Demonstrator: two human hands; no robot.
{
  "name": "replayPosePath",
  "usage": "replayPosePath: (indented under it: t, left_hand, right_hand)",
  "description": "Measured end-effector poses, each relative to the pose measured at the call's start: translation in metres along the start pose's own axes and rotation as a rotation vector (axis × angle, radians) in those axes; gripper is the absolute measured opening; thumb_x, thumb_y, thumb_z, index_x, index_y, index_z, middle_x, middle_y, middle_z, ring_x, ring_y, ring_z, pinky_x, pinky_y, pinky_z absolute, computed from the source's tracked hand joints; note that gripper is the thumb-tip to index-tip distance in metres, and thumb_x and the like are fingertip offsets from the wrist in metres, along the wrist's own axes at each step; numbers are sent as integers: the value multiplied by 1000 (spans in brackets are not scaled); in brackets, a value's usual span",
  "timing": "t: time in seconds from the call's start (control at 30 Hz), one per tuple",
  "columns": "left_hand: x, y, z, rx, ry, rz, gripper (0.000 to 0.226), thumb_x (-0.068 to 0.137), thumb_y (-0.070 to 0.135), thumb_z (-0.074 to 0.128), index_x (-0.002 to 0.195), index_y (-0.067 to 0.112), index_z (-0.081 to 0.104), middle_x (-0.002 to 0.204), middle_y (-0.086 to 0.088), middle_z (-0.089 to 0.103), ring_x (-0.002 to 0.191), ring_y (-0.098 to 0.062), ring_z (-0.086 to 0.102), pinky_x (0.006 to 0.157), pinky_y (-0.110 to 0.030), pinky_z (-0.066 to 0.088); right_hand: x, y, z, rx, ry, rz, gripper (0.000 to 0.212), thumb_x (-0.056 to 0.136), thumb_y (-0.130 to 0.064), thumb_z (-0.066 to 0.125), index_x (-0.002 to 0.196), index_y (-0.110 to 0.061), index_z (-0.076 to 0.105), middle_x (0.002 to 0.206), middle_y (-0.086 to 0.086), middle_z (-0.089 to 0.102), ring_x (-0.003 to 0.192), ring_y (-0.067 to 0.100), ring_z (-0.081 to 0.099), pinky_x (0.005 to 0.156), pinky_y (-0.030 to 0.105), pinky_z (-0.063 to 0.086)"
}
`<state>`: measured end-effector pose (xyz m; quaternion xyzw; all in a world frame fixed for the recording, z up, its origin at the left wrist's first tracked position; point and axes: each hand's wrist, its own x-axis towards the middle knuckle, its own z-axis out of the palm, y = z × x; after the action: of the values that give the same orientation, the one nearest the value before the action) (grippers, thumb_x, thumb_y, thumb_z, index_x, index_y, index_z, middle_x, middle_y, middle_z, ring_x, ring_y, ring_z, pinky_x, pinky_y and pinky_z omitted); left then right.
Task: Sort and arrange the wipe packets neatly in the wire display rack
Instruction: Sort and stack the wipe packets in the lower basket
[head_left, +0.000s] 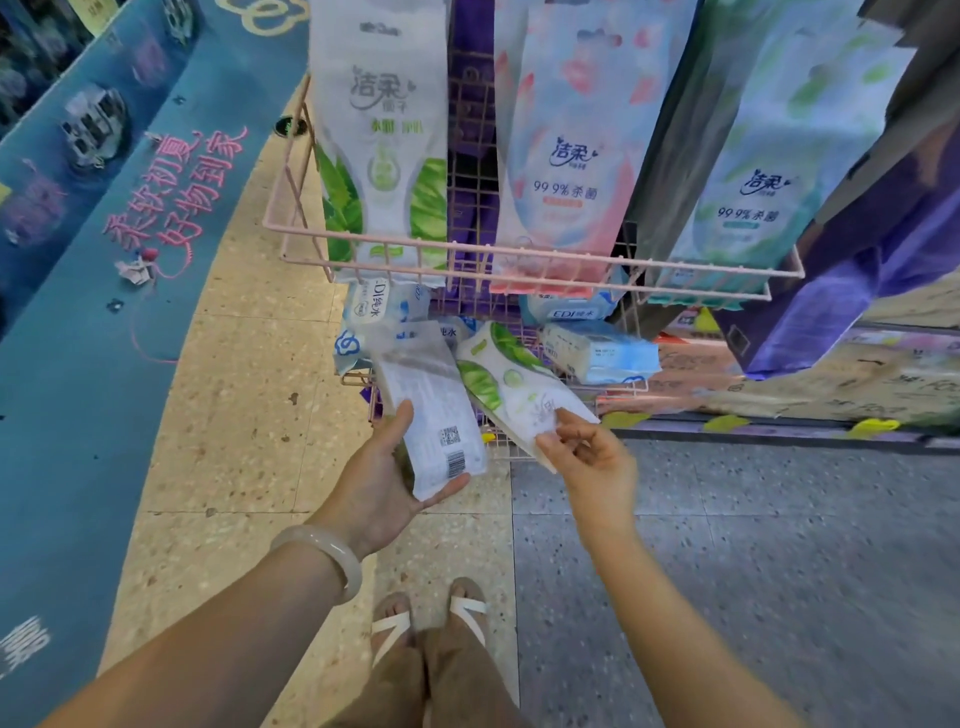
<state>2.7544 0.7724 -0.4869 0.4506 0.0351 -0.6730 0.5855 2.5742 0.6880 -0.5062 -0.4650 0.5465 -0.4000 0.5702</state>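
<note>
My left hand (387, 470) cradles a white wipe packet (434, 410); my right hand (587, 457) pinches a green-leaf packet (511, 387), both just before the lower pink wire basket (621, 387). The pinched corner could slip.

Speckled beige terrazzo floor (249, 364) left, grey floor (779, 571) right.
</note>
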Motion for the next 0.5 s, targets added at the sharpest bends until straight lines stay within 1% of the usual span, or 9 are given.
replayPosePath:
  t: [0.03, 0.1, 0.17, 0.2, 0.27, 0.3, 0.4, 0.47, 0.5]
  left_hand:
    - [2, 1, 0, -2, -33, 4, 58, 75, 59, 51, 121, 26, 62, 122, -5, 67, 104, -27, 67, 69, -40, 59]
    - [5, 3, -1, -83, -76, -3, 60, 72, 69, 43, 105, 28, 72, 115, -4, 71, 102, -28, 68, 71, -42, 59]
    - [8, 4, -3, -204, -89, -58, 58, 84, 64, 35, 99, 24, 74, 109, -7, 73, 96, -30, 70, 71, -44, 59]
    - [10, 3, -5, -226, -87, -94, 54, 91, 58, 33, 100, 21, 73, 109, -8, 73, 95, -30, 70, 71, -43, 59]
    - [11, 1, -5, -229, -103, -175, 47, 94, 46, 37, 101, 17, 73, 111, -11, 71, 93, -31, 70, 71, -41, 58]
    - [12, 0, -4, -229, -121, -213, 42, 91, 42, 42, 100, 15, 73, 110, -12, 71, 91, -32, 70, 70, -39, 57]
    - [15, -2, 1, -225, -134, -284, 38, 73, 38, 56, 101, 14, 67, 109, -14, 70, 98, -33, 64, 64, -35, 56]
    - [19, -6, 4, -202, -121, -323, 46, 67, 38, 61, 105, 12, 67, 112, -16, 66, 111, -37, 54, 61, -32, 56]
    - [21, -8, 7, -180, -124, -346, 47, 67, 38, 62, 103, 9, 70, 109, -18, 67, 112, -41, 52, 58, -31, 56]
  right_hand:
    - [1, 0, 5, 30, 78, 8, 25, 71, 5, 72, 78, -16, 59, 96, 2, 64, 69, -6, 63, 66, 17, 50]
    - [1, -1, 15, 106, 220, 28, 35, 70, 5, 73, 87, -17, 51, 91, -3, 58, 64, -10, 61, 58, 12, 48]
    - [1, -2, 23, 235, 306, 100, 46, 70, 4, 73, 100, -15, 44, 101, -1, 55, 74, -9, 62, 59, 12, 49]
    - [1, -2, 26, 321, 322, 176, 52, 71, 4, 73, 109, -13, 42, 109, 3, 56, 84, -1, 64, 65, 17, 52]
    - [3, -5, 31, 493, 265, 356, 56, 74, 1, 71, 122, -7, 43, 116, 10, 60, 98, 18, 64, 77, 29, 54]
    - [4, -7, 32, 557, 184, 440, 50, 77, -2, 69, 122, -7, 47, 113, 11, 63, 97, 20, 64, 78, 31, 54]
    - [5, -12, 36, 583, 14, 637, 29, 81, -6, 65, 108, -10, 59, 95, 5, 68, 81, 16, 64, 64, 25, 51]
    - [6, -9, 37, 517, 15, 648, 27, 80, -4, 67, 106, -11, 61, 96, 6, 68, 81, 18, 64, 61, 26, 52]
    - [7, -7, 36, 496, 11, 631, 28, 80, -4, 67, 107, -10, 61, 97, 6, 68, 81, 18, 64, 60, 27, 53]
